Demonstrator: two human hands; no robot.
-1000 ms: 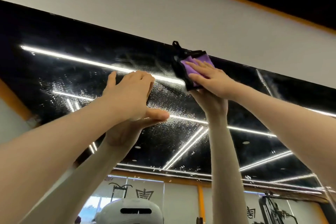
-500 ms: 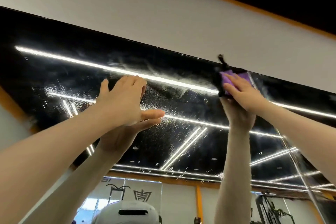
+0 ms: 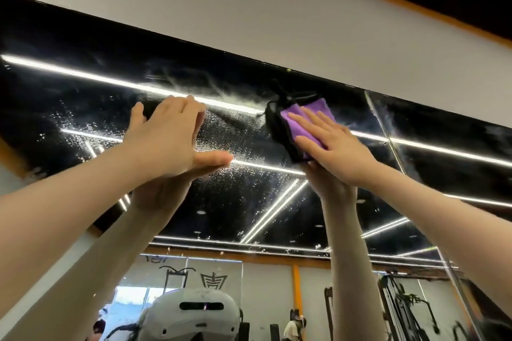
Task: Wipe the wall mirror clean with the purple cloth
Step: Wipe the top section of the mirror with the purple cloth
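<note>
Mirror glass point(image 3: 249, 216), a large dark reflective wall panel, fills most of our upward view; its top edge meets a pale grey wall band point(image 3: 277, 22). Purple microfibre cloth with a black border point(image 3: 297, 124) lies flat against the glass just under that top edge, right of centre. Our right hand point(image 3: 336, 149) presses on it with straight fingers laid flat over the purple face; a black corner and tag of the cloth stick out above the fingertips. Our left hand point(image 3: 166, 138) rests flat on the bare glass, fingers straight and close together, thumb spread out to the right, well apart from the cloth. Fine white droplets and misty streaks point(image 3: 232, 144) speckle the glass between the two hands. Reflected strip lights point(image 3: 83, 72) cross the panel. Low in the reflection we see a white head-worn device point(image 3: 191, 313).
</note>
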